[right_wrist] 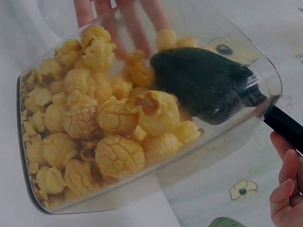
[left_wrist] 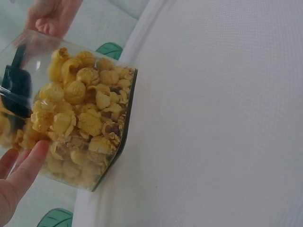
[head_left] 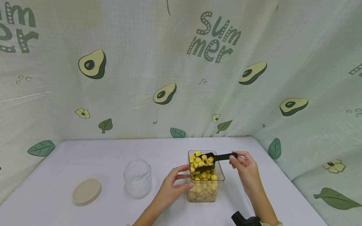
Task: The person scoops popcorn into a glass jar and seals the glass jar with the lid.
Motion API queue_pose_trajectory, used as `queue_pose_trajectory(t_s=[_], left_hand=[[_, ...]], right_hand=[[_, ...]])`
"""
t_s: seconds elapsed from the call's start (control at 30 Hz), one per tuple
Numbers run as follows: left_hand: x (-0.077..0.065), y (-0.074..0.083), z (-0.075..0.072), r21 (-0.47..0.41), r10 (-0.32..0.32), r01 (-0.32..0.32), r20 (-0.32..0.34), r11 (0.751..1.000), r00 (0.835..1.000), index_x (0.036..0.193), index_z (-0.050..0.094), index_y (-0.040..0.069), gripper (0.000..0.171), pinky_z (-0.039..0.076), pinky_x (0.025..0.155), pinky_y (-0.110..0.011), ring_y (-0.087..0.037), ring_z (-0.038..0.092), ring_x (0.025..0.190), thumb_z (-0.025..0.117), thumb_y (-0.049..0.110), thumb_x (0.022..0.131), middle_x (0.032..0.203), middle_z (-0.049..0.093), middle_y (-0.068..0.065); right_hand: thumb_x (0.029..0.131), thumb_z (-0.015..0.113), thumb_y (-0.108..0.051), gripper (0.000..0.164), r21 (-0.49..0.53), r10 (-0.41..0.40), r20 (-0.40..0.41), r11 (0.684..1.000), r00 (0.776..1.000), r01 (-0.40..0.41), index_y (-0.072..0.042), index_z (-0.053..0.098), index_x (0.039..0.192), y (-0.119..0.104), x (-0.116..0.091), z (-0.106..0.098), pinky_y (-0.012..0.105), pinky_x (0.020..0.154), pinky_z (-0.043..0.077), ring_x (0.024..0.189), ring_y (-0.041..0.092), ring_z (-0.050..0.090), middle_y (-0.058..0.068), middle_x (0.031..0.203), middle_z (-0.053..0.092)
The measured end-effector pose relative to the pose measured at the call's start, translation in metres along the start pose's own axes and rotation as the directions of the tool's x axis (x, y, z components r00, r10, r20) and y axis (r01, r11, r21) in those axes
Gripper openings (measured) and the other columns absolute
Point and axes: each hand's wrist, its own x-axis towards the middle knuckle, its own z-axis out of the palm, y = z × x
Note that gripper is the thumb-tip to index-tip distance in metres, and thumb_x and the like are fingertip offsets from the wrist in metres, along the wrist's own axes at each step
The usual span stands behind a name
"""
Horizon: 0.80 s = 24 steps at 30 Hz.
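A clear square container (head_left: 203, 191) holding yellow popcorn (right_wrist: 120, 156) stands on the table. My right hand (head_left: 245, 171) pinches the handle of a black scoop (head_left: 223, 157), whose bowl lies among the popcorn at the container's top. Through the clear wall, the scoop (right_wrist: 203, 85) shows tilted inside in the right wrist view. My left hand (head_left: 173, 185) rests against the container's left side, fingers spread, fingertips near the rim and the front corner. In the left wrist view, the fingers (left_wrist: 31, 168) lie along the wall.
Left of the container stands a clear round jar (head_left: 138, 179), its mouth uncovered. A beige round lid (head_left: 86, 192) lies farther left on the white table (head_left: 113, 153). Behind hangs a curtain (head_left: 127, 62) printed with avocados and leaves.
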Motion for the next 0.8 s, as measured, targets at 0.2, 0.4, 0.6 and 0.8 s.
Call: queue_pose_trajectory(t_s=[0.2,0.4,0.6,0.8], left_hand=[[0.0004,-0.0002,0.0003,0.008,0.010,-0.010,-0.001,1.000,1.000,0.134,0.045,0.015,0.056,0.053,0.086,-0.027,-0.029,0.049,0.118,0.069,0.024,0.085,0.139,0.042,-0.009],[-0.0005,-0.0005,0.0000,0.004,0.023,-0.023,0.002,1.000,1.000,0.134,0.045,0.014,0.055,0.053,0.087,-0.025,-0.029,0.050,0.118,0.068,0.022,0.085,0.139,0.042,-0.010],[-0.0012,0.0000,-0.0004,0.004,0.020,-0.020,0.004,1.000,1.000,0.134,0.045,0.014,0.055,0.052,0.086,-0.024,-0.029,0.049,0.119,0.068,0.022,0.085,0.139,0.042,-0.010],[-0.0006,-0.0002,-0.0005,0.002,0.013,-0.013,0.006,1.000,1.000,0.134,0.045,0.015,0.055,0.052,0.086,-0.024,-0.028,0.049,0.119,0.068,0.022,0.085,0.139,0.042,-0.009]], right_hand=[[0.088,0.063,-0.008,0.022,-0.139,0.039,-0.012,0.990,0.999,-0.040,-0.005,0.052,0.108,0.0036,-0.0004,0.0096,0.018,0.066,0.046,0.066,0.004,0.053,-0.011,0.074,0.066],[0.088,0.060,-0.002,0.018,-0.098,0.002,0.056,0.995,0.998,0.004,-0.010,0.055,0.104,0.0079,-0.0006,0.0088,0.018,0.064,0.046,0.066,0.005,0.052,-0.010,0.074,0.065],[0.089,0.057,0.001,0.019,-0.017,-0.018,0.120,1.000,0.993,0.020,-0.012,0.057,0.102,0.0098,-0.0012,0.0070,0.017,0.065,0.046,0.068,0.005,0.053,-0.009,0.075,0.065],[0.090,0.056,-0.001,0.016,0.007,0.009,0.120,1.000,0.993,-0.010,-0.010,0.056,0.103,0.0098,-0.0017,0.0049,0.018,0.066,0.046,0.068,0.006,0.053,-0.008,0.075,0.066]])
